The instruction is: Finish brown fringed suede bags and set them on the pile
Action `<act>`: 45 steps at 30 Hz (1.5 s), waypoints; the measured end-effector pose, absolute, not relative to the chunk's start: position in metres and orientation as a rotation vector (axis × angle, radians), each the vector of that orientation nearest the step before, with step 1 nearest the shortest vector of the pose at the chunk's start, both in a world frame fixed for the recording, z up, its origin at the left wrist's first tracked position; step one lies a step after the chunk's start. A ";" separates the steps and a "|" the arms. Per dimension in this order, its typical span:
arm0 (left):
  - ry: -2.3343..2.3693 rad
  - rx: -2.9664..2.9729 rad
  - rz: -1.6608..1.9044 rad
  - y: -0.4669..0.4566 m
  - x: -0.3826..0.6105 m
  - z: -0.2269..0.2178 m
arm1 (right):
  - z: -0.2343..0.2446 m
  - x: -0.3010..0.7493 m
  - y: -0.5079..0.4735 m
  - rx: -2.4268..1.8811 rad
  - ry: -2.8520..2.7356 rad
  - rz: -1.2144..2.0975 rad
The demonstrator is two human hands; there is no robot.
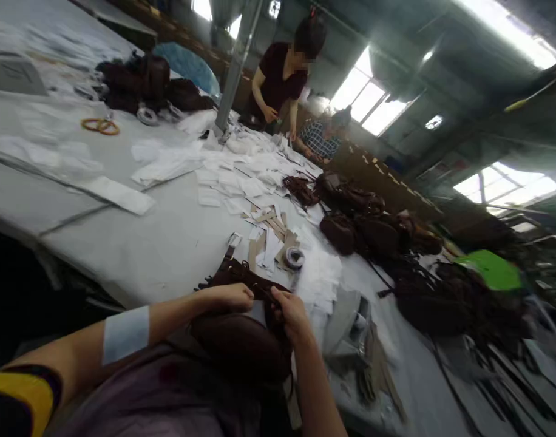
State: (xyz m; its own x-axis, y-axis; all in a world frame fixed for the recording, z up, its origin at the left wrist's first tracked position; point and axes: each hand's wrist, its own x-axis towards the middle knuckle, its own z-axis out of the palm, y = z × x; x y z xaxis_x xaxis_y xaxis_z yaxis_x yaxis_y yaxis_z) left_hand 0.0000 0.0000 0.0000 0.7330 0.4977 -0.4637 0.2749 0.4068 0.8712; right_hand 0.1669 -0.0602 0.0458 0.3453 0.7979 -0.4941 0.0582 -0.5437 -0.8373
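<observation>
A dark brown leather bag rests against my lap at the table's front edge, its upper part lying on the tabletop. My left hand is closed at the bag's upper edge, fingers curled; a thin dark cord seems to run from it. My right hand pinches the bag's rim from the right side, thumb on top. The two hands are a short gap apart. What lies inside my left fist is hidden. Just beyond the bag are paper and tan strips and a roll of tape.
White paper sheets spread over the long table. Brown bags pile up on the right, near a green object. A metal tool or dispenser stands right of my hand. A post rises mid-table; two people work beyond.
</observation>
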 end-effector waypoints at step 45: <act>1.031 1.022 0.883 -0.037 0.017 -0.016 | 0.040 0.105 -0.109 -2.175 -1.898 -0.225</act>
